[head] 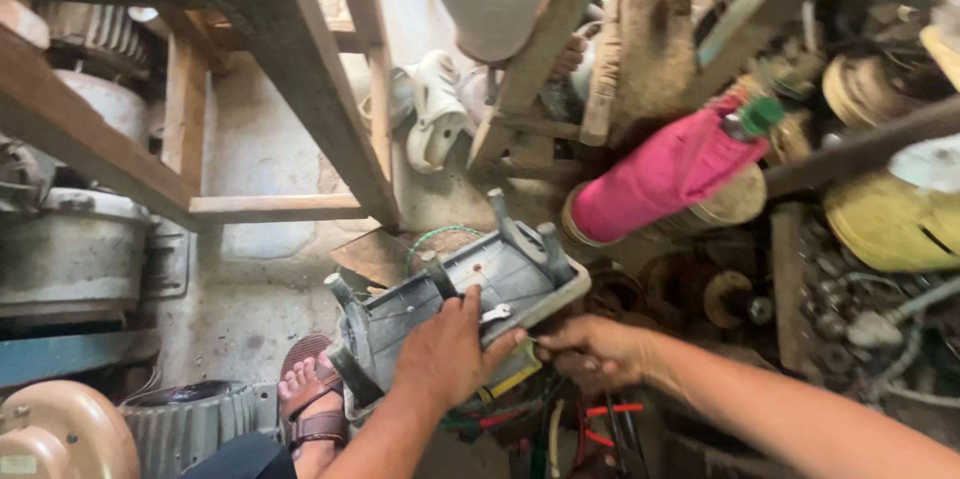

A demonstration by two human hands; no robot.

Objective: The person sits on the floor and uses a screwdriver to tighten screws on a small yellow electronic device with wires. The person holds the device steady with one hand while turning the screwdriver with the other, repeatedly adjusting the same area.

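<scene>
My left hand [447, 351] presses down on a grey plastic housing [500, 274] with ribbed posts, tilted on its side low in the middle of the head view; its fingers lie spread over the flat face. My right hand [590, 351] reaches in beside the housing's lower edge, fingers pinched on something small that I cannot make out, close to a yellow part [517, 379] under the housing. Coloured wires [560, 419] in red, green and white lie tangled just below both hands.
A wooden bench frame [300, 69] crosses the upper left. Grey motor casings [70, 249] sit at left. A bottle in a pink sleeve [665, 174] lies to the right among metal scrap [840, 309]. My sandalled foot [310, 399] is beside the housing. White clogs [435, 114] lie behind.
</scene>
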